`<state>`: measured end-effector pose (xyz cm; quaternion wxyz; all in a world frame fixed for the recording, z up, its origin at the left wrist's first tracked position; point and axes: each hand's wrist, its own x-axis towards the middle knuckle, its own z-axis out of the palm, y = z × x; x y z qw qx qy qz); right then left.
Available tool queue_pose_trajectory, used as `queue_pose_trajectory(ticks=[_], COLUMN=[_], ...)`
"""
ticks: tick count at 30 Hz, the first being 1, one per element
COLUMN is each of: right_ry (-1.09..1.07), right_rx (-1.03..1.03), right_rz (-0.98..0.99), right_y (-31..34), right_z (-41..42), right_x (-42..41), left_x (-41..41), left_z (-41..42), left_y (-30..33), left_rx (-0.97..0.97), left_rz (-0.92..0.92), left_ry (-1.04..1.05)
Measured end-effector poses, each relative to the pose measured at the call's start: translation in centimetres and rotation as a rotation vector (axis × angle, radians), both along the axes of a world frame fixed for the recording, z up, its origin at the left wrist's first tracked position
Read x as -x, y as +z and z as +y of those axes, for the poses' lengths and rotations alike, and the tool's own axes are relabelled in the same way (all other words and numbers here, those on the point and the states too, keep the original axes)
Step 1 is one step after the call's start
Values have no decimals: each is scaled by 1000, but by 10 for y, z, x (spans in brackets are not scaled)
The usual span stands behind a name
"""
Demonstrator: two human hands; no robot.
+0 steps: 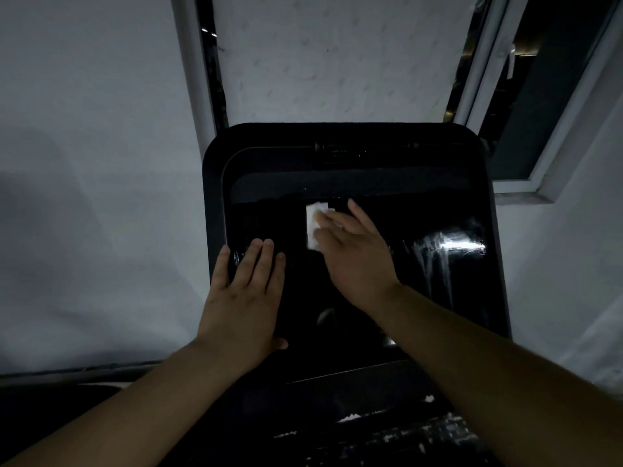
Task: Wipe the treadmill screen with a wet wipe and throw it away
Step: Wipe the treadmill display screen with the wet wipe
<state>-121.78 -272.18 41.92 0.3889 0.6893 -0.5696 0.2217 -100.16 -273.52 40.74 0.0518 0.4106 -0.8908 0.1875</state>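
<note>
The black glossy treadmill screen (pixel 421 203) fills the middle of the view, tilted up toward me. My right hand (pixel 354 254) lies flat on its centre, straight fingers pressing a white wet wipe (pixel 314 220) against the glass; only the wipe's left part shows past the fingertips. My left hand (pixel 246 291) rests flat with straight fingers on the screen's lower left, thumb over the frame edge. Wet streaks (pixel 438 261) glint on the right side of the screen.
White wall (pixel 84 163) lies to the left and behind the console. An open window frame (pixel 546 136) stands at the upper right, close to the console's corner. The dark treadmill deck (pixel 371 426) runs below the screen.
</note>
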Motion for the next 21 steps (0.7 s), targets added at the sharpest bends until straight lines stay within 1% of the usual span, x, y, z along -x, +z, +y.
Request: queue_pose_trajectory(ticks=[2,5,9,12,14,16,21], right_ry=[-10,9,53,26,-19,-58,-100], right_rx=[16,23,-95,-64,7,35,52], right_rz=[-7,-12,-20,25,13,-12,-70], right_y=[15,19,16,16,15,14,5], right_z=[-14,-20,-16,-14,-9,-5,-9], right_x=[-4,-21,-40,-15,12,29,27], left_x=[1,0,-1,-3,-2,-2,4], left_z=[-1,-2,-4,-3,-2,-1,5], left_y=[-1,-2,-4,-1,0,1,6], left_rx=[7,13,24,5,-7,-1,-20], left_rz=[8,21,62,43,22,24,-12], left_ry=[-4,-18,-38,-31,-18,-11,41])
